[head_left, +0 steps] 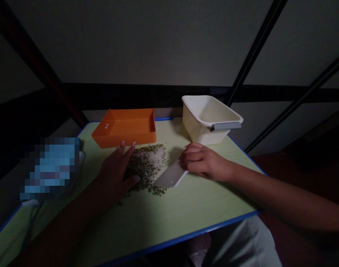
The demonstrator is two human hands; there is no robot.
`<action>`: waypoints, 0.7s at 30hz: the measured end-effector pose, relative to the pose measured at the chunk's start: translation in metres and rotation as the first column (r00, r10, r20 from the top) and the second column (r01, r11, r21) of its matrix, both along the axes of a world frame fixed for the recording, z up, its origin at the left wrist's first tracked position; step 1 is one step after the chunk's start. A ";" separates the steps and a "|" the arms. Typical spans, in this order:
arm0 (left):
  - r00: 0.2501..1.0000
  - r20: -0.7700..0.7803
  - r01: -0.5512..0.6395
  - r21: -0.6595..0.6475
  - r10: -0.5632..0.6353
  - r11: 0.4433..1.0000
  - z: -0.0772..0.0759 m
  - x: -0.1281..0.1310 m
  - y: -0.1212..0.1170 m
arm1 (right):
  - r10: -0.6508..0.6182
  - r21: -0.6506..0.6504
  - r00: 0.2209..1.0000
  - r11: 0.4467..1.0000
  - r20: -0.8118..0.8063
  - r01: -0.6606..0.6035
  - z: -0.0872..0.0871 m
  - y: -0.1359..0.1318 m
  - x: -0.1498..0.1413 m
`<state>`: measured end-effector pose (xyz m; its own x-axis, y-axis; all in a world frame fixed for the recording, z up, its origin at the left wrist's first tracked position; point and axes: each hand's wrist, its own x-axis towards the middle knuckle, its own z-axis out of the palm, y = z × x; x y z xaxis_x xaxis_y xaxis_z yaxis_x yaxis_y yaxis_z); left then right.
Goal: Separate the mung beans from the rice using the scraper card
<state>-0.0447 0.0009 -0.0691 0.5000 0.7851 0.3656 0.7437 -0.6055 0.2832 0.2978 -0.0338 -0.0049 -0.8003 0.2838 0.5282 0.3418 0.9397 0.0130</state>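
Observation:
Green-brown grains mixed with white ones make a loose pile (147, 161) in the middle of the table. My left hand (115, 168) lies at the pile's left edge, fingers apart and thumb stretched toward the grains; it grips nothing. On the other side, my right hand (207, 161) is closed round the upper end of a flat white scraper (170, 176). The scraper is tilted, its lower edge touching the right side of the pile. My right palm hides part of it.
Behind the pile stands an orange tray (124, 140), and a white plastic basket (197, 128) with a grey handle is at the back right. A device with a pixelated blue screen (54, 167) lies at the left. The green table (180, 218) has a blue edge; a panelled wall rises behind.

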 end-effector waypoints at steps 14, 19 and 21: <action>0.991 -0.084 0.107 0.056 -0.102 0.993 0.021 0.033 -0.036 | -0.248 0.136 0.947 0.951 -0.202 0.278 0.018 -0.018 0.023; 0.978 -0.150 0.163 0.140 -0.142 0.977 0.011 0.055 -0.062 | -0.612 -0.028 0.780 0.789 -0.130 0.614 0.023 -0.029 0.026; 0.974 -0.172 0.180 0.176 -0.150 0.968 0.004 0.060 -0.066 | -0.696 -0.175 0.707 0.716 -0.122 0.675 0.020 -0.028 0.028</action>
